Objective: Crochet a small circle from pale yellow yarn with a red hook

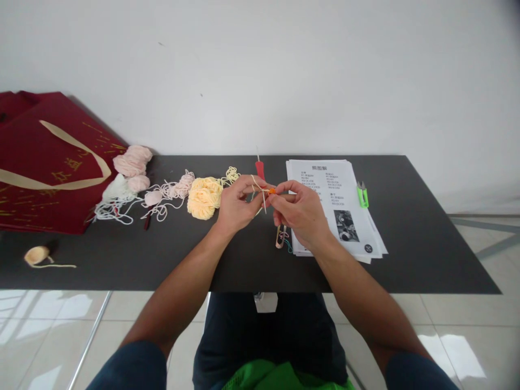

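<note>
My left hand [238,203] is closed in a pinch, with pale yellow yarn [255,184] drawn over its index finger. A short light strand or thin shaft points down between the hands; I cannot tell which. My right hand [298,208] meets it, fingers pinched at a small orange piece [272,190] at the fingertips. Whether it is a marker or part of a tool is too small to tell. Just behind the hands lies a tool with a red handle and thin metal tip [260,169]. A yellow yarn skein [204,198] sits left of my left hand.
Printed sheets [357,238] lie under and beyond my right hand, with green thread snips [363,195] on them. Small scissors-like metal item [280,238] is near the sheets. Pink yarn [133,161], white yarn [116,195] and a red bag [49,146] are left. A cream crocheted piece [37,254] lies front left.
</note>
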The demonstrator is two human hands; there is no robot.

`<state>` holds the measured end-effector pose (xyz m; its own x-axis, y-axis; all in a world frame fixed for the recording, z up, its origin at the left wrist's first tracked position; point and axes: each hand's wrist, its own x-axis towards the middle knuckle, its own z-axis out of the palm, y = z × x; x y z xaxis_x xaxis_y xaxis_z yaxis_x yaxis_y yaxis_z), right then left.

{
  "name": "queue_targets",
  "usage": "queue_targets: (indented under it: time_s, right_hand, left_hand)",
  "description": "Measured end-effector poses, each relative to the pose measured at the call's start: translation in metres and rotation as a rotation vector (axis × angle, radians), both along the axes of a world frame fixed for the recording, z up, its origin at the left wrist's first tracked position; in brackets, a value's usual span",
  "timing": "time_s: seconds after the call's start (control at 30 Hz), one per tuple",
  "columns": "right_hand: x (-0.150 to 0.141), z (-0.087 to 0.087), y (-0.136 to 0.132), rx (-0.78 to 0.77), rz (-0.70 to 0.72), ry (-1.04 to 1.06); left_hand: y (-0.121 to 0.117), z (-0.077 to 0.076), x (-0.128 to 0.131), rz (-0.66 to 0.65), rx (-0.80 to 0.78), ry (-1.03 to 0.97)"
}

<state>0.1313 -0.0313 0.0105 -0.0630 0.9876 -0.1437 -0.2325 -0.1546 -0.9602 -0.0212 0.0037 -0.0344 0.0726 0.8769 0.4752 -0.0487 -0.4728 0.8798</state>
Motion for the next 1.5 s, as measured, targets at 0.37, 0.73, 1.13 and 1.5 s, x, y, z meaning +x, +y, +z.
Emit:
queue_targets:
  time_s: [0.37,0.73,1.13,1.5]
  right_hand:
    - [0.0033,0.0016,0.0007,-0.014,0.010,-0.024]
    - [0.0020,0.0048,-0.0009,-0.043,-0.002,-0.020]
    - [0.0000,0.0062,-0.0010,-0.063,0.002,0.059]
    - [0.0018,0.0073,-0.0009,-0.064,-0.005,0.041]
  left_hand:
    - [-0.0005,-0.0033,-0.0022,0.012,0.003,0.052]
    - [0.0000,-0.0082,-0.0031,0.056,0.093,0.149]
    - [-0.0004,-0.0077,-0.0025,0.086,0.092,0.155]
    - [-0.0006,-0.0080,-0.0021,0.090,0.066,0.157]
